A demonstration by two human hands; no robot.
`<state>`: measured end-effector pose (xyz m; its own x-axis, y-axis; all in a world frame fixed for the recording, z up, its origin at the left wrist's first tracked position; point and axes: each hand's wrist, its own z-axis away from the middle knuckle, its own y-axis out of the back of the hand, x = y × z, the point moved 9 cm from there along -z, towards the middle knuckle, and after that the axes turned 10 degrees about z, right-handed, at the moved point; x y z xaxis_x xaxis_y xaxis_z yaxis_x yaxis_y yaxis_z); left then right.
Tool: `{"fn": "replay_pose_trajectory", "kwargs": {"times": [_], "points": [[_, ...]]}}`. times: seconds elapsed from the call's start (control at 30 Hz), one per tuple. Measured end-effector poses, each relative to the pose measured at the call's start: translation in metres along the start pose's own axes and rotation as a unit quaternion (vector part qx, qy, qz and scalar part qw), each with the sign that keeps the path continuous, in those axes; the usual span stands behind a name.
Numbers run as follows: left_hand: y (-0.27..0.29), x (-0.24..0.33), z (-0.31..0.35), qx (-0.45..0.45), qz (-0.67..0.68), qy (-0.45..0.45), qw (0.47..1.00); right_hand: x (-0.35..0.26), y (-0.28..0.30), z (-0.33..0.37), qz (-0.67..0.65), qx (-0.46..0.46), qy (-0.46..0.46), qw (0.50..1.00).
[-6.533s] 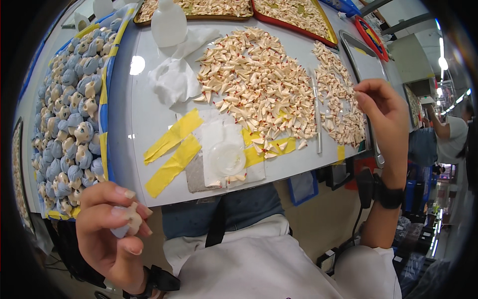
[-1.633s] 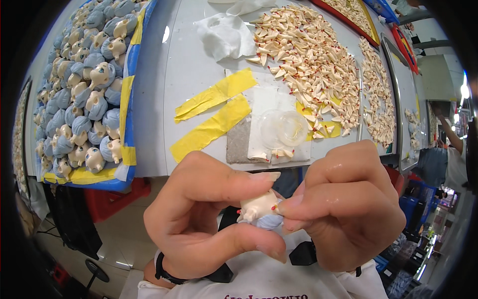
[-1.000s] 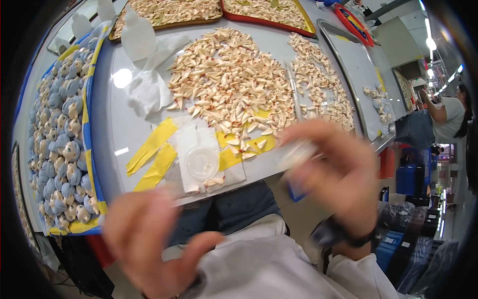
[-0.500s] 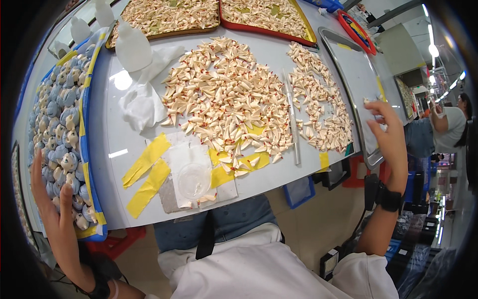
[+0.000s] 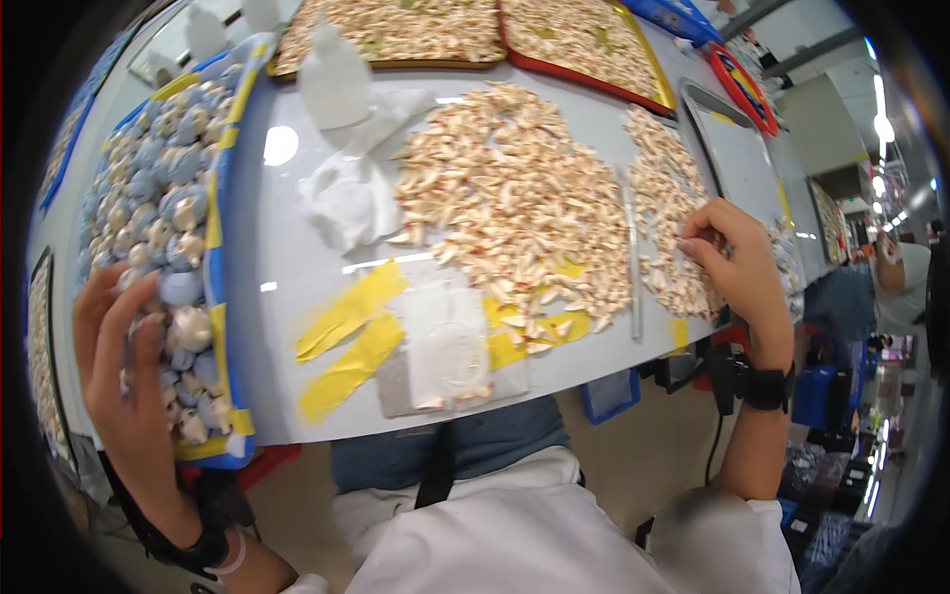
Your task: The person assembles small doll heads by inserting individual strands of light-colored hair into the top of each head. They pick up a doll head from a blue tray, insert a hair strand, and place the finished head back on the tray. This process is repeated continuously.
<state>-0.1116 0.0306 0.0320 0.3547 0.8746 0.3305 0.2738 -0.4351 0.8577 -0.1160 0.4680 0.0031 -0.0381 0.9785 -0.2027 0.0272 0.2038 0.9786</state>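
My left hand (image 5: pixel 124 356) is at the near end of a blue-edged tray (image 5: pixel 220 317). The fingers are apart and curved over small pale-blue and cream figures (image 5: pixel 163 213) heaped in it; none is visibly gripped. Over the narrower pile of small pointed cream pieces (image 5: pixel 665 173) hovers my right hand (image 5: pixel 737 252). Its thumb and fingertips come together in a pinch, and whatever may be between them is too small to make out. Beside that pile, on the white table, spreads a larger heap of cream pieces (image 5: pixel 515 188) with reddish tips. A thin metallic rod (image 5: pixel 632 257) lies between the two piles.
Two trays of similar pieces (image 5: pixel 396 35) (image 5: pixel 584 45) stand at the back. A white bottle (image 5: pixel 334 84) and crumpled white cloth (image 5: pixel 346 198) are on the left. Near the front edge lie yellow tape strips (image 5: pixel 351 366) and a clear round dish (image 5: pixel 461 356). A metal tray (image 5: pixel 732 148) is at right.
My right hand has moved left from over the metal tray to the smaller pile, its fingers closing together. The left fingers have curled lower over the figures. The view has shifted.
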Motion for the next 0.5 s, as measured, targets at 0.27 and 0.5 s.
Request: {"fn": "replay_pose_trajectory", "kwargs": {"times": [0.27, 0.5], "points": [[0.007, -0.010, -0.010, 0.071, 0.059, 0.056, 0.994, -0.004, 0.004, 0.007, 0.038, 0.060, 0.025, 0.997], [0.018, -0.013, -0.008, 0.117, 0.090, 0.027, 0.989, 0.025, 0.017, 0.015, -0.019, 0.123, -0.068, 0.990]]}}
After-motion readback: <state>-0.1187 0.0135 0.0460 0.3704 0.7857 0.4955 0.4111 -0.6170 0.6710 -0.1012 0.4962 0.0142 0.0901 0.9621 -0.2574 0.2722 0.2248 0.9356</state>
